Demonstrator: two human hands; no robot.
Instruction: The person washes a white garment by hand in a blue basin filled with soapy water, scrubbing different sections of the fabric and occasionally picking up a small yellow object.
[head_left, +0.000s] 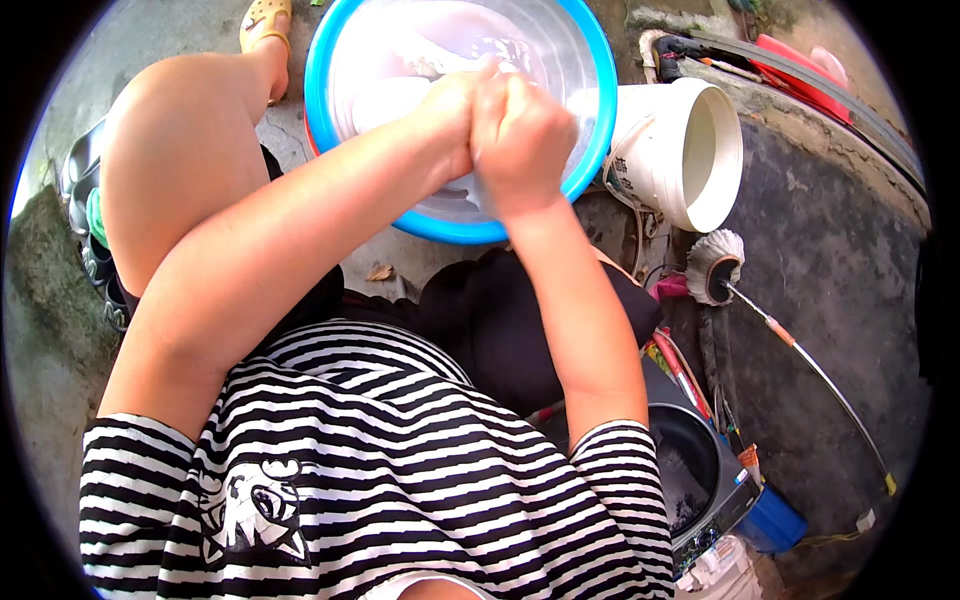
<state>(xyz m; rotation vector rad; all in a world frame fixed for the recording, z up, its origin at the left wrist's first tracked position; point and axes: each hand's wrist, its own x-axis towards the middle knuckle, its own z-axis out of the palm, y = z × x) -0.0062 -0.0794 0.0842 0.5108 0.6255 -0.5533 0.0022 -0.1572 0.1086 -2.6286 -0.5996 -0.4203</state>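
Observation:
A clear plastic basin (427, 227) with a bright blue rim stands before me, holding pale water. White cloth (390, 101) lies in it, washed out by glare. Over the basin my left hand (459, 120) and my right hand (525, 142) are pressed together, both clenched. A pale bit of wet cloth (478, 196) shows under the right fist; the rest of what they grip is hidden by the fingers. The right hand is blurred.
Right of the basin, a white plastic bucket (652, 150) lies tipped on its side. Beyond it are a long-handled round brush (716, 270), a black pan (679, 465) and a blue container (776, 517). Dark slippers (82, 180) stand at left; a yellow clog (262, 26) is on my foot.

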